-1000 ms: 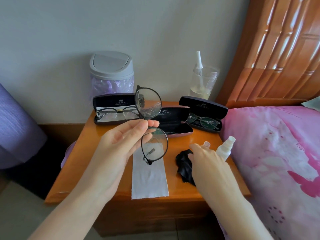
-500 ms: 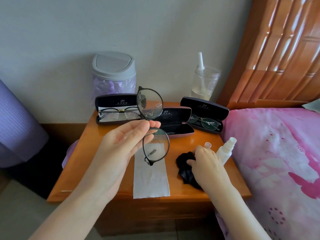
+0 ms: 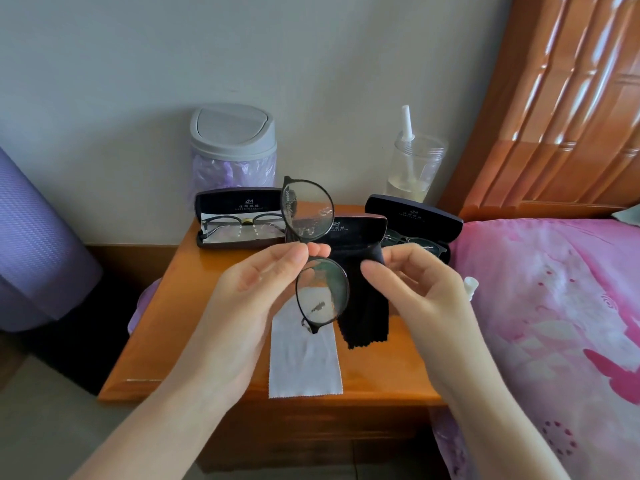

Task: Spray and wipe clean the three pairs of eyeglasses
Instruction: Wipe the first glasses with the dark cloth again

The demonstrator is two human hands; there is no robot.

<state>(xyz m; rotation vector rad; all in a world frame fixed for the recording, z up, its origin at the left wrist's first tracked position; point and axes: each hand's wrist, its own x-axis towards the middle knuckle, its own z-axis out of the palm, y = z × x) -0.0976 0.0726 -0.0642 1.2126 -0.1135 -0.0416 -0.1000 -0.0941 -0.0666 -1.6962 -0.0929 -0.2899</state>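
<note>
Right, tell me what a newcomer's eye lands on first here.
The round black-framed glasses, held on end at centre by the left hand, their upper lens streaked. Beside them the right hand pinches a black cloth that hangs over the wooden nightstand. To the right, a bright pink bedspread.

Head view, close, down over nightstand (image 3: 180, 306)

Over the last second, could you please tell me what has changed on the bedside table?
The right hand grasped the black cleaning cloth on the nightstand and lifted it up and leftward; it now hangs unfolded beside the round black glasses. The left hand still holds those glasses by the bridge; the white cloth and spray bottle stayed put.
</note>
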